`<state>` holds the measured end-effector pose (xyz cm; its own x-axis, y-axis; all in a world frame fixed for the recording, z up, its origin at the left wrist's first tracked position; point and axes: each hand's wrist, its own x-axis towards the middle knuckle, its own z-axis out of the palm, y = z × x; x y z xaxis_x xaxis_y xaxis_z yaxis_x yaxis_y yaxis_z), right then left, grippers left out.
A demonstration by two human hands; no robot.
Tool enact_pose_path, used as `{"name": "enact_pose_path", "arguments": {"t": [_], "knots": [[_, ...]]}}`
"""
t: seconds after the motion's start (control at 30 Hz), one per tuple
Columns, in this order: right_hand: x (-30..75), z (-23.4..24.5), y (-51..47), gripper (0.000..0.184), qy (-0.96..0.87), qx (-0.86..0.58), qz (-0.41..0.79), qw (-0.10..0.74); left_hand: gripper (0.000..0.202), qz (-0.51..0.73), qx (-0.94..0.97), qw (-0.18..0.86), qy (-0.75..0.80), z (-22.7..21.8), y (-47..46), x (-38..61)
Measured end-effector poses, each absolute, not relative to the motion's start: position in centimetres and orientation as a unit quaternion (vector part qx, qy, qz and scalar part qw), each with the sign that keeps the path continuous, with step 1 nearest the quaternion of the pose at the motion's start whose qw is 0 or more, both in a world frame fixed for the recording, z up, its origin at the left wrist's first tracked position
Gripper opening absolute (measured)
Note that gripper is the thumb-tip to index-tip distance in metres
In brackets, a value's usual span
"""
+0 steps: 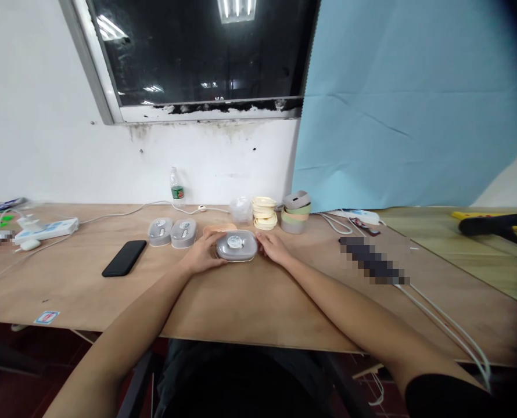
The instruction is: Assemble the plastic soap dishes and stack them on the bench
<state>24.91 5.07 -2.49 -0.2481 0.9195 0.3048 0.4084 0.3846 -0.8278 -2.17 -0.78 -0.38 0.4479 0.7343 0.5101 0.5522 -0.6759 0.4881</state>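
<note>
Nothing readable, green label point(177, 193) on water bottle point(176, 181) too small, sticker point(46, 317) on wooden tabletop point(258, 302) blurred

- A white painted wall point(45, 116) runs behind the worktop point(258, 307), pocked with small holes and dark stains.
- A window point(197, 52) with a grey metal frame is set into it, its glass dark and reflecting ceiling lights point(236, 8).
- Black, peeling grime point(228, 107) lines the bottom of the window frame.
- A crumpled pale blue sheet point(398, 98) covers the wall at right.
- A lighter wooden table point(433, 244) adjoins the worktop at right.
- A dark reddish floor point(32, 354) shows below.
</note>
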Motion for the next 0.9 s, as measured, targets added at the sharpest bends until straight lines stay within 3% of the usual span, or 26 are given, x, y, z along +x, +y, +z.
{"name": "enact_pose_path", "arguments": {"t": [0.37, 0.5, 0.67, 0.8, 0.9], "knots": [[24.6, -2.9, 5.3, 0.041, -0.557, -0.361, 0.577, 0.475, 0.090, 0.310, 0.868, 0.091, 0.376, 0.1, -1.3, -1.5], [24.3, -2.7, 5.2, 0.042, -0.537, -0.344, 0.598, 0.486, 0.083, 0.341, 0.874, 0.053, 0.341, 0.4, -1.2, -1.5], [24.0, -2.4, 5.4, 0.036, -0.516, -0.390, 0.598, 0.473, 0.068, 0.410, 0.819, -0.077, 0.394, 0.9, 0.0, -3.8], [24.0, -2.6, 5.8, 0.024, -0.535, -0.413, 0.586, 0.448, 0.078, 0.527, 0.647, -0.168, 0.525, 1.6, 1.1, -7.8], [24.0, -2.8, 5.8, 0.018, -0.551, -0.421, 0.574, 0.436, 0.083, 0.542, 0.534, -0.182, 0.623, 1.7, 1.3, -10.8]]}}
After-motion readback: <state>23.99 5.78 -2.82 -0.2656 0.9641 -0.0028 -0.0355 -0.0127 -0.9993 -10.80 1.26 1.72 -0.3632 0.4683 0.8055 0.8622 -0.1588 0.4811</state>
